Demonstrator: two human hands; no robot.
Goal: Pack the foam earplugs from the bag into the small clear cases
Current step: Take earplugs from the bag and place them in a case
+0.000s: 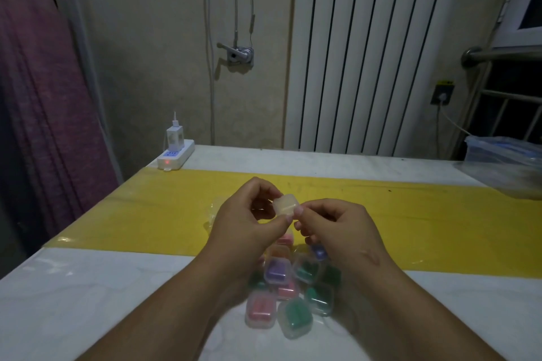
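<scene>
Both hands hold one small clear case (285, 204) above the yellow strip of the table; pale yellowish foam shows inside it. My left hand (249, 217) pinches the case from the left with thumb and fingers. My right hand (328, 226) pinches its right lower edge with fingertips. Below my wrists lies a heap of several filled clear cases (289, 293) with pink, purple, green and blue earplugs. A crumpled clear bag (213, 211) lies on the table just behind my left hand, mostly hidden.
A white power strip (175, 158) with a plugged charger sits at the table's far left corner. A clear plastic bag and a lidded box (504, 161) stand at the far right edge. The yellow strip (146, 208) runs across the table.
</scene>
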